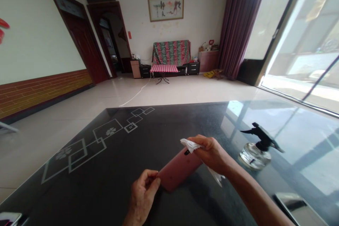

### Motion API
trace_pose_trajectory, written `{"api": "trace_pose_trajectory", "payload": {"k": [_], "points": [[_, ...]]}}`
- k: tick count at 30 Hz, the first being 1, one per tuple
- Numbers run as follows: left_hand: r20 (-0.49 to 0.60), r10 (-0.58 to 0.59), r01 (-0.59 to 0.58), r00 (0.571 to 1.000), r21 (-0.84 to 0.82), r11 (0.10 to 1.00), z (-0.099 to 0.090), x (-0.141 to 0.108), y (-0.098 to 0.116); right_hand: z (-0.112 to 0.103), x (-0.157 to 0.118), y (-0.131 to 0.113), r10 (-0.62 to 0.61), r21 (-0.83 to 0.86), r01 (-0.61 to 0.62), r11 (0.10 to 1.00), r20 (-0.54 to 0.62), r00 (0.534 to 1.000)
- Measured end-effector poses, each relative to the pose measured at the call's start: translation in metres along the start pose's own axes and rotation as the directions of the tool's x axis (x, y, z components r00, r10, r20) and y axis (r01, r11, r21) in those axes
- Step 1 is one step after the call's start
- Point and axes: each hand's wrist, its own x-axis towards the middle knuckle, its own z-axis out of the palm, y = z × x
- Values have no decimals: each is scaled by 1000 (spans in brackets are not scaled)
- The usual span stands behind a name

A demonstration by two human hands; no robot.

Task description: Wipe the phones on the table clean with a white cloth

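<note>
A pinkish-red smartphone (180,170) is held tilted over the black tabletop, its back with a dark camera patch facing me. My left hand (143,195) pinches its lower left end between thumb and fingers. At the phone's upper right end, my right hand (210,153) is closed around a crumpled white tissue (191,145), pressed against the edge by the camera. A loose tail of the tissue hangs below my right palm. Right of that hand stands a clear spray bottle (254,156) with a black trigger head.
The glossy black table (119,159) carries a grey pattern of squares and flowers on its left. A flat device with a shiny surface (302,208) lies at the lower right, and part of another device (10,218) shows at the lower left corner.
</note>
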Motion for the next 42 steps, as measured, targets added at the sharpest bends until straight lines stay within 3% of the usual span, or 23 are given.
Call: {"api": "trace_pose_trajectory", "payload": {"k": [6,10,16,20,31,38,42], "points": [[37,177,-179,984,307,935,-3,-2,12,2,9,-36,-174,-117,180,977,67,983],[43,284,-275,958,415,867,-9,1,27,6,14,-43,-190,-157,202,967,88,978],[35,334,-333,942,231,914,2,18,64,7,23,-41,-167,-118,180,977,107,980],[32,342,-343,939,129,930,11,30,76,8,27,-40,-155,-99,167,981,120,981],[45,251,-254,967,84,964,18,38,69,11,33,-43,-148,-93,160,983,126,981],[61,289,-294,955,117,949,13,38,70,17,35,-43,-182,-93,193,977,115,977],[86,239,-246,967,87,965,13,37,71,18,36,-45,-191,-84,201,976,116,975]]}}
